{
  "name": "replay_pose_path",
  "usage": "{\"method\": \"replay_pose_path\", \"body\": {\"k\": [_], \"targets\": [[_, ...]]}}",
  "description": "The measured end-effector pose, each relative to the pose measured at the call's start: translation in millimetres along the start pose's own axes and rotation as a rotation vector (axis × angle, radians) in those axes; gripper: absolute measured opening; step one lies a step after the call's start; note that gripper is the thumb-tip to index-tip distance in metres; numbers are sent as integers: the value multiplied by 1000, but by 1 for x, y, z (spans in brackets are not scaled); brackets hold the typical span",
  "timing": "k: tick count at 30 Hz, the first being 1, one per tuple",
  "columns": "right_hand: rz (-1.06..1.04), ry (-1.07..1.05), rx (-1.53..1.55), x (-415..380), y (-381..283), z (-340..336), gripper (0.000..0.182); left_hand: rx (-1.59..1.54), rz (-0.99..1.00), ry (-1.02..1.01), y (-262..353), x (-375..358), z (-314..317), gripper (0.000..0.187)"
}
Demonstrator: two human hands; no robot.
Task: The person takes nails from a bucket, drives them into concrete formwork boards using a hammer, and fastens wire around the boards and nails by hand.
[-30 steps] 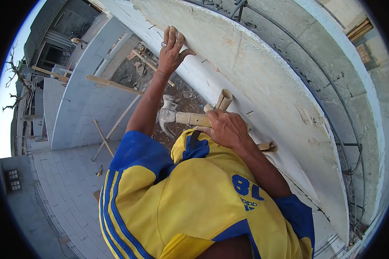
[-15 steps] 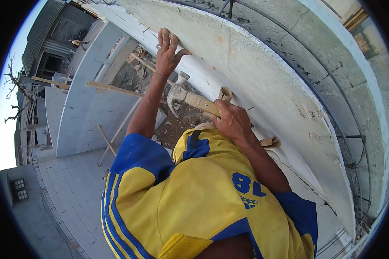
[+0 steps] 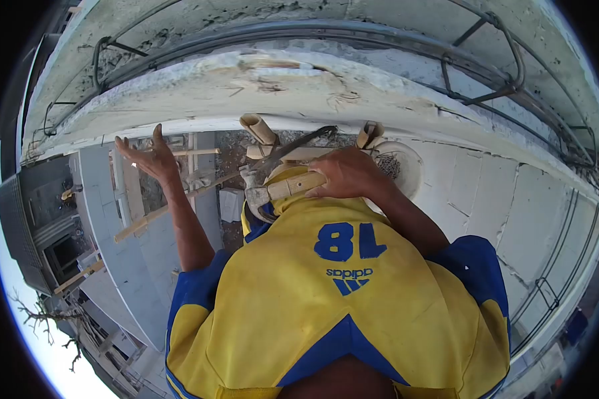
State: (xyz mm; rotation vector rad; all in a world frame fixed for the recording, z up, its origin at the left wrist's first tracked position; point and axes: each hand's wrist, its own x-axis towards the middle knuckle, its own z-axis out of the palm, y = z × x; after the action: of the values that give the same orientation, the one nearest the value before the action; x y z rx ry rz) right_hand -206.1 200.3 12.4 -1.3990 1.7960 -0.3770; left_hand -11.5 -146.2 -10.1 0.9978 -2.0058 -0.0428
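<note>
Two hands apart — your right hand (image 3: 343,174) grips the hammer (image 3: 279,189) close; left hand (image 3: 146,156) spread open, bracing the board (image 3: 246,83).

Left hand (image 3: 146,154) raised with fingers spread; right hand (image 3: 343,173) clenched.

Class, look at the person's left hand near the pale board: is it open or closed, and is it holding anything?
Open and empty: the left hand has fingers spread, palm beside the long pale board; whether it touches the board cannot be told.
</note>
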Motion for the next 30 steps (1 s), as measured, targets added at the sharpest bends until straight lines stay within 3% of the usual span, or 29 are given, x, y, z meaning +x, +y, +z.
{"method": "replay_pose_path", "body": {"k": [1,2,3,4,5,7,8,9,10,11,12,13,14,16,18,19,20,22,23,26,28,30], "targets": [[107,38,65,-27,17,22,64,-15,-233,-90,3,-18,2,65],[154,137,190,-46,32,50,64,-145,-344,-208,-1,-36,6,45],[181,238,305,-64,38,70,63,-162,-266,-443,-23,-56,14,29],[312,219,451,-86,31,73,60,-277,-334,-766,6,-69,13,24],[340,252,476,-97,32,81,60,-240,-248,-1095,30,-79,15,25],[406,240,832,-110,30,108,56,-185,-105,-1677,86,-93,17,26],[433,332,772,-111,27,123,55,-200,123,-1861,105,-100,29,24],[451,365,802,-111,25,135,55,-165,34,-1968,152,-101,26,23],[452,458,831,-110,23,144,55,-257,332,-1886,157,-122,45,21],[452,549,856,-110,20,152,55,-249,369,-1906,175,-126,58,21],[466,576,883,-111,11,157,55,-183,593,-1915,196,-126,68,20],[618,657,932,-114,0,160,53,-122,817,-1905,216,-127,76,20],[765,737,975,-115,-7,163,50,-114,853,-1907,237,-129,83,20],[841,864,1157,-120,-7,183,49,67,302,-2424,270,-141,88,24],[889,1131,1497,-124,-8,214,36,-72,145,-2496,270,-182,95,29],[887,1138,1506,-129,-8,225,36,-233,543,-2419,270,-209,104,28],[954,1275,1683,-134,-9,235,31,-388,923,-2288,271,-239,113,28],[1072,1539,1877,-140,-5,265,24,-596,1099,-2020,275,-309,130,28],[1128,1675,1885,-140,0,285,22,-506,1225,-1972,290,-330,131,25],[1299,1768,1887,-150,5,337,23,-98,1526,-1913,297,-407,184,27],[1489,1744,1903,-150,-4,368,24,44,1572,-1804,304,-420,189,30],[1540,1721,1935,-140,-18,404,25,183,1616,-1697,303,-434,197,33]]}}
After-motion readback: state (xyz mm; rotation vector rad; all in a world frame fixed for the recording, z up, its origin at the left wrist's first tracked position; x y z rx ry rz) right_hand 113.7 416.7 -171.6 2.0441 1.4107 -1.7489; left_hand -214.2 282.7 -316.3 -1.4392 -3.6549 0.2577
